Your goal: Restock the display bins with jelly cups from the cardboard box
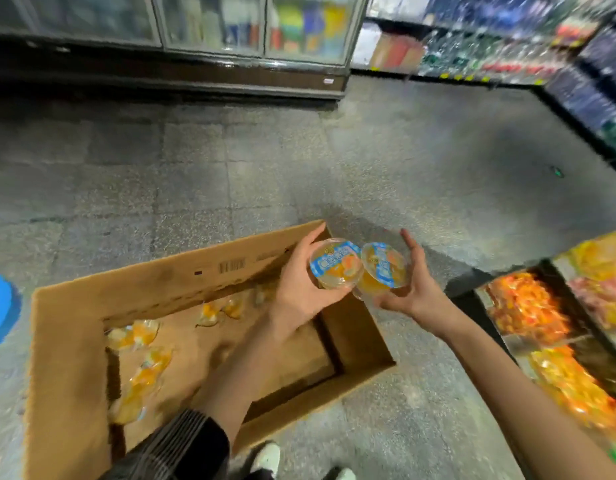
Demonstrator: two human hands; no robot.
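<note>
While I watch through the head camera, the ground reads as speckled grey stone tile floor (386,161), dull and faintly gridded. At 11 to 12 o'clock stands a glass-door cooler (251,29) on a dark base; at 1 to 2 o'clock, blurred shelves of bottled goods (490,46).

An open corrugated cardboard box (71,341) lies on the floor at 7 to 9 o'clock, its long axis running from 7 toward 1 o'clock, with a barcode printed inside its far wall. Loose jelly cups (137,336), clear plastic over orange filling, lie scattered along its left and far sides.

At 3 to 4 o'clock are the display bins (555,282), dark-walled compartments holding orange and yellow packs; detail is smeared.

My left hand (299,292) holds one jelly cup (336,263) above the box's far right corner, fingers wrapped round it, its round blue-and-white foil lid tilted toward the camera. My right hand (413,289) cradles a second jelly cup (384,268) from below and behind, fingers curved about it, lid tilted left. The two cups touch rim to rim.

A ribbed dark sleeve (182,448) covers the left forearm; the right forearm is bare.
</note>
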